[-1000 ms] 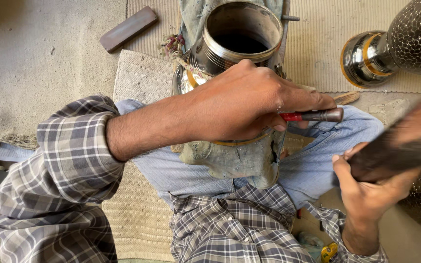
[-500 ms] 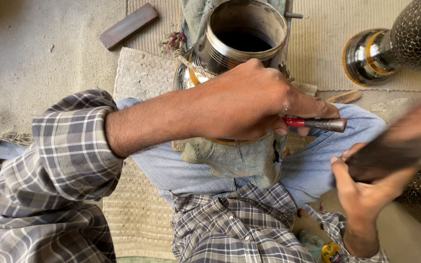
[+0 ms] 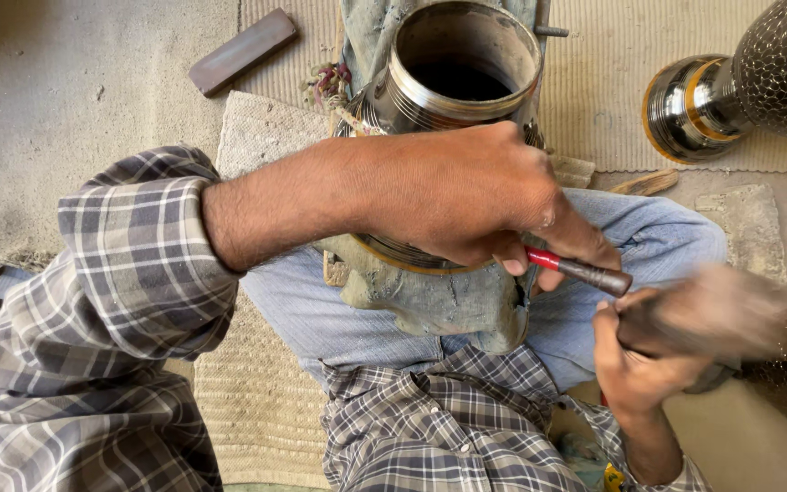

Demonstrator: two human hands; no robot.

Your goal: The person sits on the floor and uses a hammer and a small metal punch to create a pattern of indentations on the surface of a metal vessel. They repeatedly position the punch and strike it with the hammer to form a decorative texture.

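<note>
Left hand point(image 3: 475, 200) at frame centre, fingers closed around a red-banded chisel point(image 3: 580, 271) whose dark end sticks out to the right; hand rests over the rim of a metal vessel point(image 3: 457, 73) lying in the lap, open mouth toward top centre, lower part wrapped in grey-green cloth point(image 3: 439, 305). Right hand point(image 3: 635, 360) at lower right, fist clamped on a dark mallet point(image 3: 712, 314), heavily motion-blurred, head just right of the chisel's end; contact cannot be told through the blur. Versus 0.5 s ago: mallet sits lower and closer to the chisel end, before it was raised higher toward the right edge; right hand has come up and in a bit. Left hand, chisel and vessel stay about where they were. Hands near each other but apart. Surroundings: second metal vase point(image 3: 758, 82) on its side at upper right, dotted body and gold-banded neck, lying on a woven mat point(image 3: 612, 91). Dark flat bar point(image 3: 241, 50) on the floor at upper left. Small wooden piece point(image 3: 647, 184) just right of the knee. Person sits cross-legged, jeans and plaid shirt, another mat point(image 3: 257, 401) under the legs at lower left.
</note>
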